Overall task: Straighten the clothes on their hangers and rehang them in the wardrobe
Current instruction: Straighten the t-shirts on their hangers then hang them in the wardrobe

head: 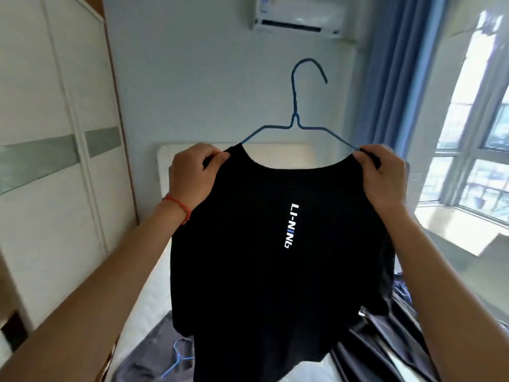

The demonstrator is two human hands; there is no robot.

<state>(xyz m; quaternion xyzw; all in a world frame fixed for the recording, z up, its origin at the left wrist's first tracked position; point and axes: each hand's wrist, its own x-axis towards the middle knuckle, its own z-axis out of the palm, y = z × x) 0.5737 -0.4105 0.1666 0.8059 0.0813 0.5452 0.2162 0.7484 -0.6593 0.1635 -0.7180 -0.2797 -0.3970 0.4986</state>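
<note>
Black T-shirt (275, 257) fills the centre of the frame, draped on a blue wire hanger (296, 117) whose hook rises toward the upper middle. I have both hands up at the shoulder seams. My left hand (192, 175), with a red cord at the wrist, is clenched on the fabric left of the neckline. My right hand (382, 177) pinches the fabric at the right end of the hanger arm. The hook catches on nothing, so I judge that my two grips carry the shirt and hanger together.

Holding it at both shoulders makes sense to me: it spreads the collar evenly over the wire arms and lets the body of the shirt hang flat, with the white lettering running straight down the middle. The left hanger arm shows bare above the collar, so I judge the shirt is not yet seated squarely.

Below, at the bottom of the frame, the bed (154, 293) carries a second blue hanger (176, 359) on grey cloth and dark garments (385, 348) at lower right, still to be sorted. The wardrobe (55, 161) stands along the left edge, its doors apparently closed, so rehanging is not yet possible.
</note>
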